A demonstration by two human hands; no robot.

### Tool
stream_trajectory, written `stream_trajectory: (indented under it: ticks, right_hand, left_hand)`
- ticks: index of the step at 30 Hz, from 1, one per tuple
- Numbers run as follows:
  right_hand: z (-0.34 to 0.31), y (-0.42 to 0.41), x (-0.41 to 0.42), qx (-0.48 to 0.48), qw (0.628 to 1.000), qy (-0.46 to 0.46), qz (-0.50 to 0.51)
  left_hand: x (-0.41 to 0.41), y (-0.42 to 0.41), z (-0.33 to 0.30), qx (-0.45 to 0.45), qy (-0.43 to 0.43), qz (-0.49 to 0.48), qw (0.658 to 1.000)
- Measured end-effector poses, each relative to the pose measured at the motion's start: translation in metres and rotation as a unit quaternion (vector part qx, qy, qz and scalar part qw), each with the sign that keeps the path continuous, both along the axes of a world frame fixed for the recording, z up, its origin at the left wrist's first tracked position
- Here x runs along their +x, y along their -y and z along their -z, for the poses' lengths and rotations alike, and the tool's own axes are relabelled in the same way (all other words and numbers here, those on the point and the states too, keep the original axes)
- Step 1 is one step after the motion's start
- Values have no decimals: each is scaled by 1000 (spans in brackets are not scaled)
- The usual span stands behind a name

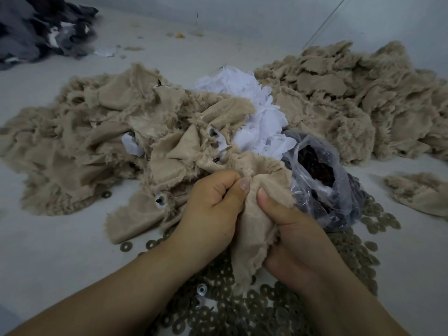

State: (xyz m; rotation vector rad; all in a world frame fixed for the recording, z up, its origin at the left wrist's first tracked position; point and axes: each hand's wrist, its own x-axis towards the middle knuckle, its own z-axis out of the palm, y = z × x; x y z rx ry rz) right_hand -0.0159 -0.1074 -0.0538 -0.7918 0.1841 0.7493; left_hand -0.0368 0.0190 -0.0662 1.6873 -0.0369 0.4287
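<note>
At 6 o'clock, washers [242, 309] litter the table [60, 238]. Just above them, the left hand [213, 204] and right hand [291, 231] both grip a tan cloth [252, 226] at the centre, thumbs pinching its top. A bag [317, 180] of dark bits lies at 2 o'clock, touching the cloth. Beyond are tan scraps [97, 132], white scraps [257, 117] at 12 o'clock, and grey cloth [31, 27] at 11 o'clock.

Looks like a toy-making or sewing workshop: big heaps of furry tan cloth pieces [351, 93], white cloth bits [257, 112], lots of little round washers [242, 309] & a bag of dark parts [315, 166] on a pale surface [60, 238].
</note>
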Motion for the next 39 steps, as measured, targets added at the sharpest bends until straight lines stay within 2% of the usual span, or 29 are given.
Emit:
stream_trajectory:
  ticks: [8, 17, 21, 24, 25, 26, 27, 29, 31, 32, 33, 34, 36, 37, 39]
  right_hand:
    - [5, 3, 0, 5, 999, 11, -31]
    - [7, 0, 3, 6, 999, 6, -32]
    - [4, -2, 12, -22, 999, 38, -27]
    - [-7, -1, 22, -110, 986, 120, -26]
    - [-14, 1, 26, -172, 969, 175, -42]
    - [-22, 5, 29, -257, 934, 244, -51]
    - [-27, 11, 33, -352, 879, 320, -39]
    - [-34, 27, 47, -509, 736, 441, 66]
    - [-34, 41, 66, -601, 618, 485, 147]
    - [-29, 48, 76, -663, 560, 483, 114]
    - [-25, 50, 90, -730, 507, 457, 30]
    - [-18, 54, 101, -774, 471, 418, -63]
    - [-5, 56, 114, -793, 466, 346, -185]
    - [-1, 56, 115, -793, 465, 333, -211]
    - [9, 58, 116, -792, 480, 345, -156]
  left_hand:
    - [-1, -1, 0, 44, 16, -3, 999]
    - [10, -14, 4, 25, -9, 20, 999]
    - [14, -12, 7, 13, 6, 5, 1000]
    - [17, -13, 14, -40, -6, -16, 999]
    - [18, -14, 16, -50, -7, -15, 999]
    - [18, -14, 17, -51, -6, -14, 999]
    - [17, -15, 17, -45, -3, -15, 999]
    - [18, -14, 16, -33, 0, -26, 999]
    - [20, -12, 16, -26, -5, -34, 999]
    - [21, -11, 16, -21, -5, -35, 999]
    - [22, -10, 17, -15, -3, -34, 999]
    - [21, -9, 17, -11, -2, -33, 999]
    - [21, -8, 16, -4, -2, -33, 999]
    - [21, -8, 16, -3, -4, -33, 999]
    - [21, -8, 16, -14, -9, -31, 999]
